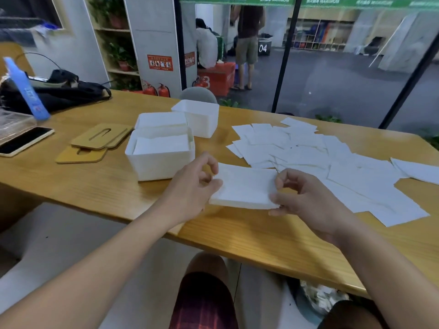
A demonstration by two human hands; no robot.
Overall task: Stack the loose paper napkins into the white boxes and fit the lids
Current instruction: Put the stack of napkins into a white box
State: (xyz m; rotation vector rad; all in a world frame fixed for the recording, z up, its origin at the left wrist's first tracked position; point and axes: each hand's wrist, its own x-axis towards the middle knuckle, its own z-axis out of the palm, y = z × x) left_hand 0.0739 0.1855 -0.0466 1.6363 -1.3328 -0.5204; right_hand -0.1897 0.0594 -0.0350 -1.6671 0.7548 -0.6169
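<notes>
Napkins half packed, lids off.
My napkin stack hovers beside three open white boxes; loose napkins and wooden lids lie flat.

The table is showing smooth, grained wood with a soft sheen; matt white paper napkins are lying at two o'clock, beside matt plastic boxes.

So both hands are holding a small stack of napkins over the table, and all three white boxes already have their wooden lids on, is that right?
Not quite. The head view shows both hands, left and right, holding the napkin stack, but none of the three white boxes has a lid on. The wooden lids lie on the table, left of the boxes.
</notes>
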